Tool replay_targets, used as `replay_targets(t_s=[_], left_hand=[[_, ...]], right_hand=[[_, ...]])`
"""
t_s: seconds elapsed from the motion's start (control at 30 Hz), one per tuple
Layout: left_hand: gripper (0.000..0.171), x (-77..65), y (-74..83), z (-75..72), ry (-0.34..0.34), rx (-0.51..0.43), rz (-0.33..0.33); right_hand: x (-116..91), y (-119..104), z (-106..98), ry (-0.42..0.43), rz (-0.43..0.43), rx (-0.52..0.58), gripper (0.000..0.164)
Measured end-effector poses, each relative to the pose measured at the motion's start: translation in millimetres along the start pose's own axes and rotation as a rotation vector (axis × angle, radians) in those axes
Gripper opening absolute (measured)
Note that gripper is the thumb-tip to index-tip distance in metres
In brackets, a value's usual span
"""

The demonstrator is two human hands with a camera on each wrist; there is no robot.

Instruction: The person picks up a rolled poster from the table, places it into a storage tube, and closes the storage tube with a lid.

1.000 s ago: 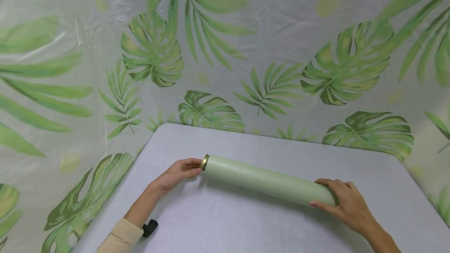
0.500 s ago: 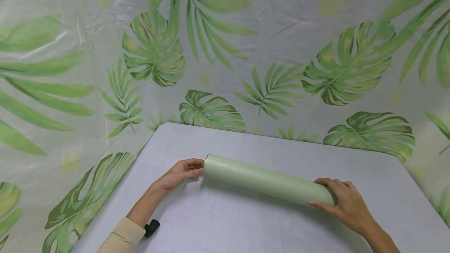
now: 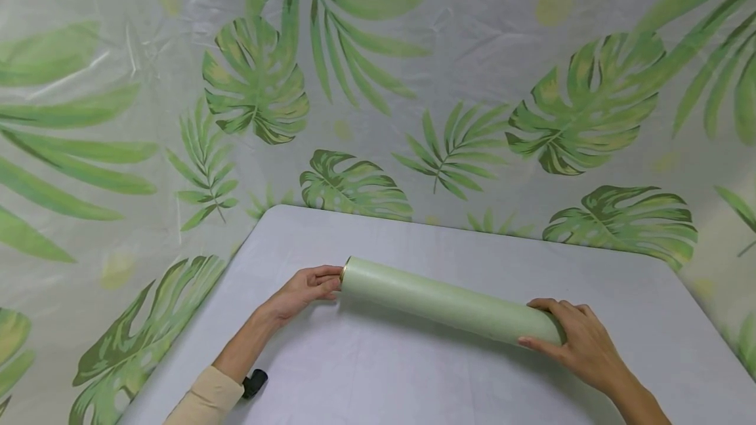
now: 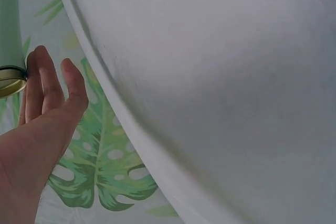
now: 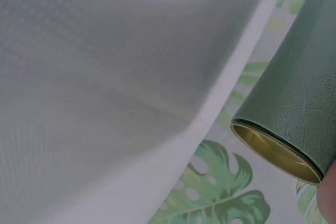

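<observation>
A long pale green tube (image 3: 449, 300) with a gold metal cap (image 3: 344, 271) at its left end is held slanted over the white table (image 3: 384, 372). My right hand (image 3: 581, 346) grips its right end, fingers over the top and thumb along the near side. At the other end, the fingertips of my left hand (image 3: 298, 294) touch the capped rim; its fingers look nearly straight. In the left wrist view, the gold rim (image 4: 13, 85) sits beside those fingers. A recessed gold end (image 5: 278, 156) shows in the right wrist view, with part of a finger near it.
A leaf-patterned sheet (image 3: 472, 84) hangs behind the table and along its left side. The table's rounded back edge (image 3: 472, 233) runs beyond the tube. A small black device (image 3: 255, 384) sits at my left wrist, beside a beige sleeve (image 3: 207, 395).
The gold cap, tilted partly out of the tube's left end a second ago, now sits in line with the rim. My left fingers have moved slightly with it; the right hand keeps its grip.
</observation>
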State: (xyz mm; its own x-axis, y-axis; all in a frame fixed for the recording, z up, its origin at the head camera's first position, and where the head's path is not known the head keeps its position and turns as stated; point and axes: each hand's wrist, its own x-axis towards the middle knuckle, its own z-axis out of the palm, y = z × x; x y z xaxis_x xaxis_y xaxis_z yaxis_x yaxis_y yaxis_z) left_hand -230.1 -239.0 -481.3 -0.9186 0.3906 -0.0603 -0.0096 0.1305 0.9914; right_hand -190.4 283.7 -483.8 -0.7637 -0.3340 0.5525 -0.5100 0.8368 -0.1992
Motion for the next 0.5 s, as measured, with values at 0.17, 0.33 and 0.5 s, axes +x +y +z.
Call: replay_targets(t_s=[0.17, 0.33, 0.5], left_hand=[[0.056, -0.5, 0.4, -2.5, -0.003, -0.001, 0.008], [0.059, -0.8, 1.2, -4.6, -0.021, -0.003, -0.007], [0.063, -0.8, 0.6, -5.5, -0.074, 0.009, -0.008]], right_hand=[[0.1, 0.1, 0.7, -0.006, -0.001, 0.007, 0.062], [-0.1, 0.9, 1.8, -0.004, -0.010, 0.010, 0.063], [1.1, 3.2, 2.4, -0.006, -0.024, 0.003, 0.063]])
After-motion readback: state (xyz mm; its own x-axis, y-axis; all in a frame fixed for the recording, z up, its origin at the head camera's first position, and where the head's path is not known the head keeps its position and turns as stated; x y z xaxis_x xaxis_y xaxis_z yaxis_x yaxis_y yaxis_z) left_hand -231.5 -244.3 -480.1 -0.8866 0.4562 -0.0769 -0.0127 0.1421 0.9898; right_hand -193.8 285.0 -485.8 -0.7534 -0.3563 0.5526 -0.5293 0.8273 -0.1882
